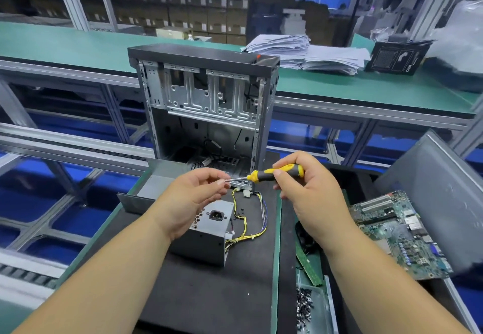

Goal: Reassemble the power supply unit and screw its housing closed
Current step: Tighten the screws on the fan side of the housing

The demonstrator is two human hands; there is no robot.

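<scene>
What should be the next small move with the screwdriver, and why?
Probably lower the screwdriver to the power supply unit and seat its tip in a screw hole. The right hand grips the yellow-black handle in the air, the left hand pinches at the tip, seemingly setting a screw there, though the screw itself is too small to tell. The unit lies below the hands on the black mat.

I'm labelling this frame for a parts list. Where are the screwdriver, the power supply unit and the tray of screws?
screwdriver (pixel 277 173): head view, on the yellow and black handle.
power supply unit (pixel 209 237): head view, on its grey side wall.
tray of screws (pixel 317 305): head view, on a bare part of its floor.
</scene>
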